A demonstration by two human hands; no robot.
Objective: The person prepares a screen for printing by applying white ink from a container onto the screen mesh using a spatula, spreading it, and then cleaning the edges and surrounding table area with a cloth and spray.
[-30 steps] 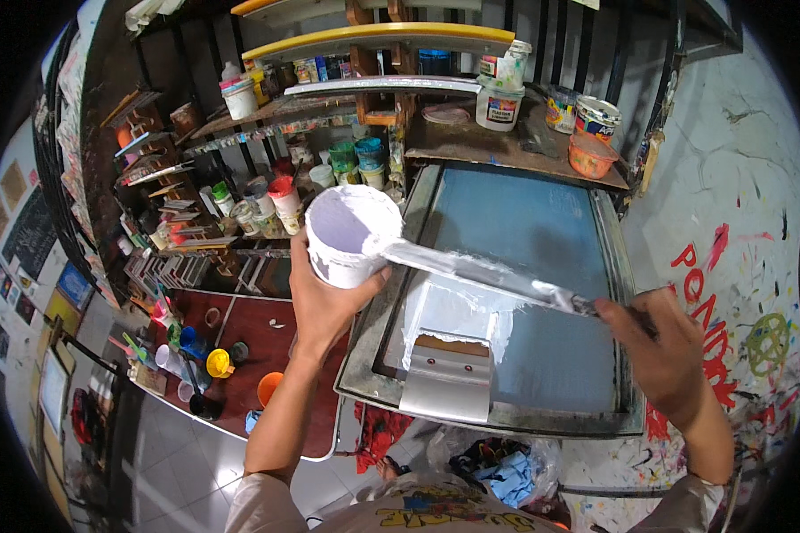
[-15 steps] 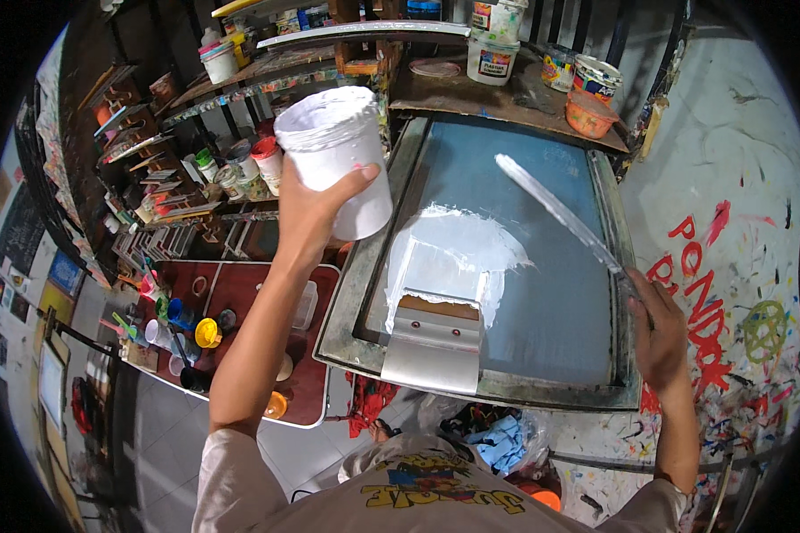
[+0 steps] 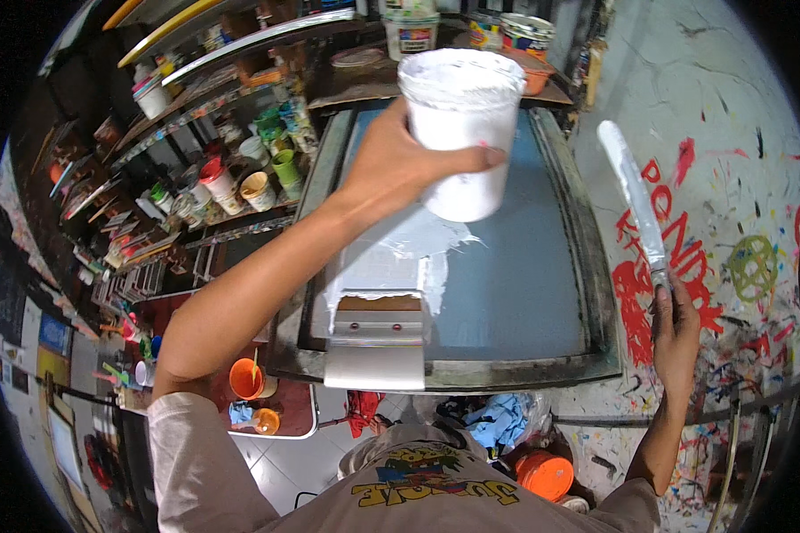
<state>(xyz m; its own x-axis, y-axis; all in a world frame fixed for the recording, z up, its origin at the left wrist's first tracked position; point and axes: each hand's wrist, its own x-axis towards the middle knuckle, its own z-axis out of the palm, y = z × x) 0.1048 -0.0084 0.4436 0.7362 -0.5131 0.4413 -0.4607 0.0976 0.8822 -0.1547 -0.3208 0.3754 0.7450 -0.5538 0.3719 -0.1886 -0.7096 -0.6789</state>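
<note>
My left hand (image 3: 396,160) grips a white plastic tub (image 3: 462,186), its rim smeared with white paste, above the back of a screen-printing frame (image 3: 529,369) with blue mesh (image 3: 516,284). On the mesh, white paste (image 3: 431,240) lies in a thick patch, partly behind my forearm. A silver squeegee (image 3: 374,369) with two screws rests across the frame's near edge at the left. My right hand (image 3: 674,320) is closed round the handle of a long, paste-coated spatula (image 3: 636,200), held tilted upward beyond the frame's right side, blade tip at top.
Shelves of paint tubs (image 3: 222,186) stand at back left, a back ledge (image 3: 347,93) with more containers behind the frame. A red low table (image 3: 293,409) with an orange cup (image 3: 247,378) is below left. A paint-splattered wall (image 3: 720,195) is at right; rags (image 3: 498,417) and an orange bucket (image 3: 542,475) lie below.
The spatula has come out of the tub and swung up to the right with my right hand. My left hand has carried the tub rightward, over the back of the screen.
</note>
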